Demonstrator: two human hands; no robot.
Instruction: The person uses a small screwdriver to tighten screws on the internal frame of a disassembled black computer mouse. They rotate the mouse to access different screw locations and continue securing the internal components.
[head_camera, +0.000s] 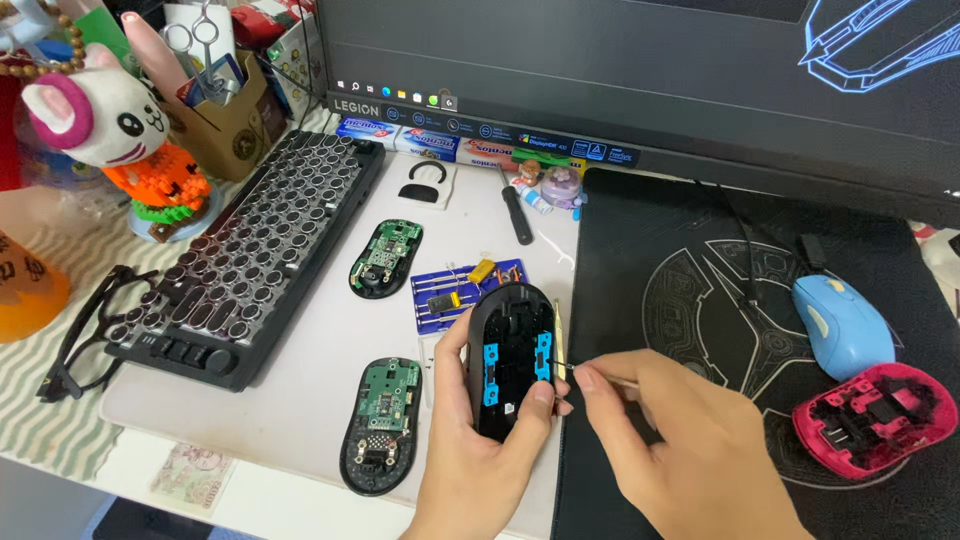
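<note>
- Black plastic mouse shell (508, 358), opened and showing blue inner brackets, is being held upright above the counter (300, 400), just in front of the blue parts tray (462, 292).
- Disassembly is looking well advanced: two mouse bases with green circuit boards (385, 258) (380, 425) are lying apart on the counter, left of the shell; reassembly is judged outstanding.
- The left hand (475, 470) is wrapping around the shell, thumb on its left edge, fingers curled on its right edge.
- The right hand (690, 440) is pinching a thin metal tool (585, 366), tip touching the shell's right side.
- A pink mouse shell (875, 415) and blue mouse (842, 325) are resting on the black mat (680, 230).
</note>
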